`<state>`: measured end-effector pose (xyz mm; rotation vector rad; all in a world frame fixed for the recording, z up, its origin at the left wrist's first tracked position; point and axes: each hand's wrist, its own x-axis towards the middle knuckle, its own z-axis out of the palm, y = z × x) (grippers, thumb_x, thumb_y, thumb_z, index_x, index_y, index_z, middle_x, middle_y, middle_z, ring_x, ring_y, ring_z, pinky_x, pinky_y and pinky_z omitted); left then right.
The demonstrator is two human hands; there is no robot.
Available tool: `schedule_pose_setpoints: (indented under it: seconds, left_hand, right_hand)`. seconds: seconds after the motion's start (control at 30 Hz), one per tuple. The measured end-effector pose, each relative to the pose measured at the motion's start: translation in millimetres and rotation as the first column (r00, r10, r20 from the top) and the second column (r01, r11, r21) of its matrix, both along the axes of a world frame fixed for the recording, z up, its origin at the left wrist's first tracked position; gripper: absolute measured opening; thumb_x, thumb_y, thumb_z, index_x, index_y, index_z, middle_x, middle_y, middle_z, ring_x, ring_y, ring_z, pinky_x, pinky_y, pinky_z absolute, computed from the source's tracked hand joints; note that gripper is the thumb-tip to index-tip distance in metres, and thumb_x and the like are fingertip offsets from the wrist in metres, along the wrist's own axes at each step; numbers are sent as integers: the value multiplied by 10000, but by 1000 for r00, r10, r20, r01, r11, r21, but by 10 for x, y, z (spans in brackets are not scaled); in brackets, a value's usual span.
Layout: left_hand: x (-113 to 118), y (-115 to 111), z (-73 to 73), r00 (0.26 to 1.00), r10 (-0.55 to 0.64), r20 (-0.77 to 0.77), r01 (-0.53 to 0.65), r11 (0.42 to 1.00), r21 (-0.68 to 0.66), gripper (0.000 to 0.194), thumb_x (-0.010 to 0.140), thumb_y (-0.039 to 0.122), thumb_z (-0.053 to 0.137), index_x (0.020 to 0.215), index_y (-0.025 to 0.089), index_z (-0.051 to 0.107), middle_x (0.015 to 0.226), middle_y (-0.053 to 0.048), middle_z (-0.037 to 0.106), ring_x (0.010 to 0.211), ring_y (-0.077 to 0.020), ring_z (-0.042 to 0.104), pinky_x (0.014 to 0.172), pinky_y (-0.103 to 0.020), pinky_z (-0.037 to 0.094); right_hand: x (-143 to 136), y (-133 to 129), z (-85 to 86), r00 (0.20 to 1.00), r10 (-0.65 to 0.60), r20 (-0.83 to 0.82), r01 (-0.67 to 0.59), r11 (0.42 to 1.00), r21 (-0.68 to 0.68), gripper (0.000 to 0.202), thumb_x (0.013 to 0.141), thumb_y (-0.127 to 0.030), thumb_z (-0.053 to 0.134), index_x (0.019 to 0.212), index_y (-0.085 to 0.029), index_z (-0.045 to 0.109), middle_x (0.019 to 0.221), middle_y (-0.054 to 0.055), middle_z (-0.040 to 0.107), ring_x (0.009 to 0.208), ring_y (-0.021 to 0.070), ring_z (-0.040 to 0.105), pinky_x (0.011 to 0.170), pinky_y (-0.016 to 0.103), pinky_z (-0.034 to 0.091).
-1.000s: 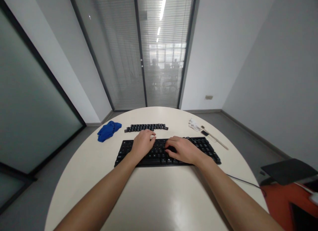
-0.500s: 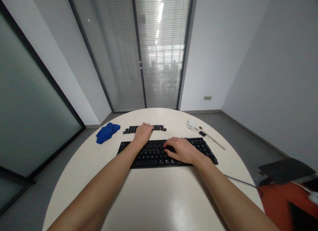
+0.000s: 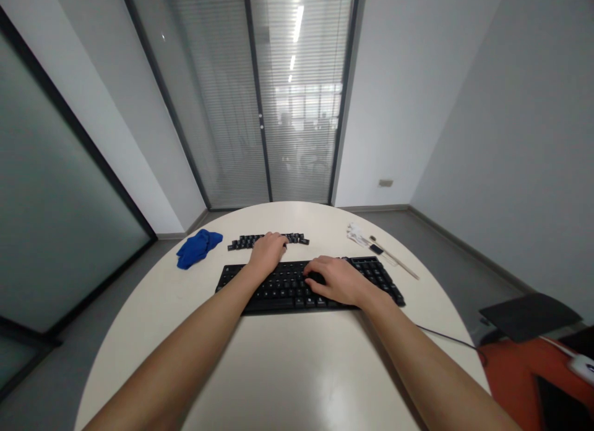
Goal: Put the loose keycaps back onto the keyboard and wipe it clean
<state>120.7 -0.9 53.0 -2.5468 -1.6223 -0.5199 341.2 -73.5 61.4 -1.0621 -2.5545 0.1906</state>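
A black keyboard [image 3: 278, 304] lies on the round cream table [image 3: 278, 369]. Beyond it is a row of loose black keycaps [image 3: 297, 238]. My left hand [image 3: 268, 253] reaches over the keyboard to that row; its fingers are bent at the caps, and whether they pinch one is too small to tell. My right hand [image 3: 338, 279] rests on the right-middle part of the keyboard, fingers curved and thumb apart from them, with nothing visibly held. The keys beneath my right palm are hidden.
A crumpled blue cloth [image 3: 198, 248] lies at the left. At the right are a white crumpled item [image 3: 357, 234], a small black piece [image 3: 376, 249] and a thin wooden stick [image 3: 399, 263]. A cable [image 3: 445, 336] runs off the right edge near an orange surface [image 3: 515, 369].
My left hand's fingers have shifted very slightly at the keycap row. The whole view has moved a little; my right hand stays in place on the keyboard.
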Motion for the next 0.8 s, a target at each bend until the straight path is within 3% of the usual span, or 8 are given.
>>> schedule_pose_setpoints:
  seconds: [0.13, 0.23, 0.3, 0.53, 0.8]
  left_hand:
    - [-3, -221, -10, 980, -1, 200, 7, 999, -31, 208, 923, 172, 616, 1107, 209, 705, 1134, -64, 717, 1049, -243, 647, 948, -354, 497]
    - [-21, -405, -94, 889, -27, 458, 92, 988, -121, 179, 908, 164, 643, 1072, 192, 709, 1076, -52, 737, 923, -208, 677, 903, -337, 520]
    - [-41, -508, -154, 836, -56, 546, 155, 978, -137, 176, 896, 147, 654, 1057, 183, 713, 1051, -54, 743, 935, -207, 676, 913, -338, 519]
    - [-138, -643, -184, 756, -92, 648, 270, 946, -181, 180, 874, 111, 659, 1012, 193, 739, 1045, -44, 761, 1012, -214, 682, 990, -367, 492]
    - [-156, -666, -230, 823, -122, 555, 242, 959, -149, 177, 879, 152, 691, 1022, 231, 759, 1058, -17, 765, 1070, -233, 647, 1021, -386, 447]
  right_hand:
    - [-7, 14, -30, 1000, -12, -3, 12, 1000, 4, 186, 954, -278, 561, 1080, -211, 679, 1038, 75, 725, 939, 234, 670, 854, 343, 500]
    - [-20, 28, -64, 999, -22, -28, 22, 1000, 2, 199, 964, -272, 549, 1108, -212, 671, 1062, 75, 724, 969, 236, 670, 874, 351, 502]
    - [-33, 34, -87, 999, -19, -47, 20, 1000, 0, 205, 968, -273, 549, 1124, -214, 667, 1067, 74, 723, 986, 237, 666, 887, 356, 503]
    - [-53, 34, -133, 996, -15, -89, 16, 1000, 10, 219, 972, -272, 560, 1164, -225, 655, 1099, 73, 712, 1040, 238, 648, 923, 374, 501]
    - [-53, 42, -146, 994, -4, -110, 5, 1000, 1, 208, 966, -253, 570, 1146, -222, 669, 1078, 70, 716, 1030, 234, 640, 919, 380, 504]
